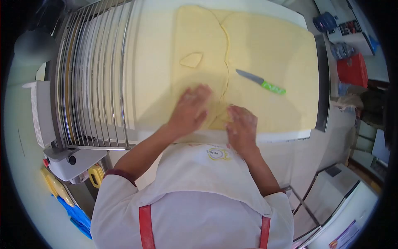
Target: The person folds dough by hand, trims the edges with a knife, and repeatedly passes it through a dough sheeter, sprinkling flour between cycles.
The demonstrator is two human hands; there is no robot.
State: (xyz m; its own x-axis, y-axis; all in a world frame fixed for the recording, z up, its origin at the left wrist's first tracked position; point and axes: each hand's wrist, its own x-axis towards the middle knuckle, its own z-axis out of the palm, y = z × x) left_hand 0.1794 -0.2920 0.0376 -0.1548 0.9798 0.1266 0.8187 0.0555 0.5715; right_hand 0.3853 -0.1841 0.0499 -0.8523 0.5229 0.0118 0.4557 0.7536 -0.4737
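Note:
A wide sheet of pale yellow dough (273, 45) lies across the work surface, and an uneven seam or overlapping edge runs down its middle. My left hand (190, 108) is over the dough left of the seam, slightly blurred, its fingers stretched out and nothing visible in it. At the near end of the seam, my right hand (243, 126) has its fingers bent and thumb apart, beside a small angular dough piece (219, 121). Whether it touches that piece is hard to see. A knife (261, 81) with a green patterned handle rests on the dough to the right. Another cut dough piece (191, 60) lies farther off, at left.
A metal bar guard (95, 74) of a machine stands over the left part of the white surface (153, 54). A dark edge (322, 83) bounds the right end. Beyond it are a red bin (351, 70) and a large blue water bottle (324, 22).

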